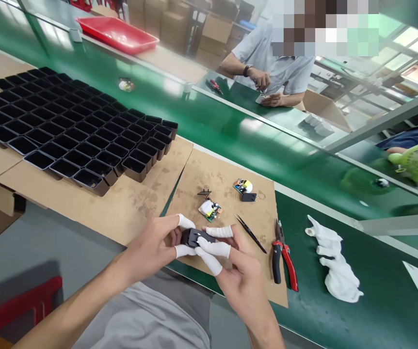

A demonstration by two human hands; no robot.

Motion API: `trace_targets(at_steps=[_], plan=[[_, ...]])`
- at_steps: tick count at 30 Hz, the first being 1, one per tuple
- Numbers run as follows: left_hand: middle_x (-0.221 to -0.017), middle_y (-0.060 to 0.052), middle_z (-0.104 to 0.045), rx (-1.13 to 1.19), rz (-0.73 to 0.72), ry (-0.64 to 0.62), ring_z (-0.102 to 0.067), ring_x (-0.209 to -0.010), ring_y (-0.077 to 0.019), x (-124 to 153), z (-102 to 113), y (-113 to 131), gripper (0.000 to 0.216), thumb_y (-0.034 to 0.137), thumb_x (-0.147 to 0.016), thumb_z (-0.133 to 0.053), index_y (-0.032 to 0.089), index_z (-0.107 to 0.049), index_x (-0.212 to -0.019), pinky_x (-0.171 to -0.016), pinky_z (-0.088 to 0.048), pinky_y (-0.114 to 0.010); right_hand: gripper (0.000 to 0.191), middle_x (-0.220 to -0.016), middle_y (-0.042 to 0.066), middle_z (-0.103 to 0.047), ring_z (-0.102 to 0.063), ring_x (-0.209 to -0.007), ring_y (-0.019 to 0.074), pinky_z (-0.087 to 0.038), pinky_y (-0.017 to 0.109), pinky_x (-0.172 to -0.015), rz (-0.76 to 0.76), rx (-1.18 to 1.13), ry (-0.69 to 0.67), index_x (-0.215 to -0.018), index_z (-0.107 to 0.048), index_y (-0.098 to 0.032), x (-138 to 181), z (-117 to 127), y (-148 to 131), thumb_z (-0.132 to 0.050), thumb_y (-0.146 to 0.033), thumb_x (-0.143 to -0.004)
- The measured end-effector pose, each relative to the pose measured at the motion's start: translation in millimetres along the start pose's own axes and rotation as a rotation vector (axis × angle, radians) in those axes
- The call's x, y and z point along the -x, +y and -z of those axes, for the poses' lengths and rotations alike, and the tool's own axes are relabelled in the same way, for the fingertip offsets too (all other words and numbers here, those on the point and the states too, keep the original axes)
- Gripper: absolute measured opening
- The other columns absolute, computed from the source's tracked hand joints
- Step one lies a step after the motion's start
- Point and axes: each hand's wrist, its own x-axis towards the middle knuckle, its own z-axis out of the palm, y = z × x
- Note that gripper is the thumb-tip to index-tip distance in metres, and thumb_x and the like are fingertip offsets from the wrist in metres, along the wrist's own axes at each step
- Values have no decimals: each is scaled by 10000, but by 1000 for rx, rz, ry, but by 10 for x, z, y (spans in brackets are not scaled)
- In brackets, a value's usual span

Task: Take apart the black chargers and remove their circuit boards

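Between my two hands, above the front edge of the cardboard, is a black plastic power adapter housing (191, 237) with pale metal showing on its face. My left hand (158, 245) pinches its left end with thumb and forefinger in white finger cots. My right hand (231, 257), also in white finger cots, grips its right side. Just beyond lies a small circuit board (210, 209) with a white blob, next to a small black part (204, 192). Farther back rest a second circuit board (243, 185) and a black plug piece (249, 197). Tweezers (251, 234) lie right of my hands.
Red-and-black pliers (282, 257) lie on the cardboard's right edge, with white cloth gloves (336, 261) beyond. Many black open boxes (74, 126) stand in rows at left. Across the green line, near a red tray (116, 35), a co-worker (267, 63) handles a small white item.
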Motion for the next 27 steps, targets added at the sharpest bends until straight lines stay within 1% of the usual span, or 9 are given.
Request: trace_targets(at_steps=[4, 9, 11, 14, 16, 18, 22, 24, 27], plan=[[-925, -4, -713, -7, -5, -30, -629, -825, -173, 24, -78, 73, 56, 194, -961, -747, 204, -742, -1016, -761, -503, -282, 459, -1203, 80, -689, -798, -1129, 215, -703, 321, -933, 20, 71, -8, -1353, -836, -360, 33, 86, -89, -727, -39, -1043], [-870, 18, -688, -14, 91, 14, -615, -790, -166, -21, -181, -97, 125, 115, -883, -700, 200, -713, -975, -739, -487, -283, 369, -1145, 86, -699, -813, -1197, 256, -728, 327, -933, -7, 53, -35, -1327, -850, -333, 124, 18, 161, -728, -98, -1070], [-878, 22, -687, 19, 96, 14, -623, -802, -165, -28, -194, -138, 125, 121, -877, -706, 204, -701, -971, -754, -495, -284, 416, -1219, 112, -706, -806, -1235, 271, -732, 357, -958, 50, 116, -34, -1420, -807, -325, 181, -7, 287, -709, -98, -1085], [-866, 31, -678, 69, 85, 3, -626, -792, -159, -37, -189, -155, 111, 133, -870, -722, 210, -675, -935, -756, -499, -278, 542, -1400, 174, -711, -800, -1265, 286, -733, 414, -1011, 215, 270, -44, -1601, -680, -308, 243, 0, 451, -662, -83, -1108], [-851, 39, -666, 64, 70, 8, -613, -776, -150, -37, -172, -138, 129, 107, -852, -713, 210, -669, -916, -747, -492, -272, 620, -1456, 202, -713, -775, -1338, 316, -731, 453, -1042, 331, 337, -66, -1693, -583, -294, 251, 34, 513, -621, -65, -1118], [-832, 47, -651, 44, 55, 15, -596, -764, -140, -21, -143, -82, 142, 87, -843, -711, 209, -669, -902, -737, -481, -264, 678, -1447, 209, -729, -743, -1407, 337, -731, 474, -1059, 410, 357, -89, -1750, -501, -289, 244, 86, 504, -578, -43, -1123], [-852, 44, -660, 43, 10, -36, -595, -773, -139, 49, -78, 106, 145, 104, -891, -709, 216, -717, -984, -729, -475, -261, 768, -1451, 209, -749, -687, -1496, 356, -713, 475, -1117, 443, 375, -102, -1792, -425, -258, 249, 177, 340, -579, 14, -1091], [-866, 35, -670, 25, -2, -43, -602, -783, -146, 61, -65, 134, 171, 88, -888, -670, 218, -721, -987, -735, -479, -267, 777, -1454, 209, -757, -680, -1507, 361, -707, 475, -1133, 431, 355, -92, -1788, -436, -242, 255, 172, 301, -583, 34, -1076], [-812, 32, -662, -12, 75, -18, -604, -749, -152, 28, -81, 21, 144, 82, -821, -674, 215, -654, -871, -706, -476, -270, 724, -1304, 175, -807, -739, -1429, 347, -737, 476, -1072, 394, 315, -85, -1759, -489, -255, 247, 98, 381, -569, 11, -1091]])
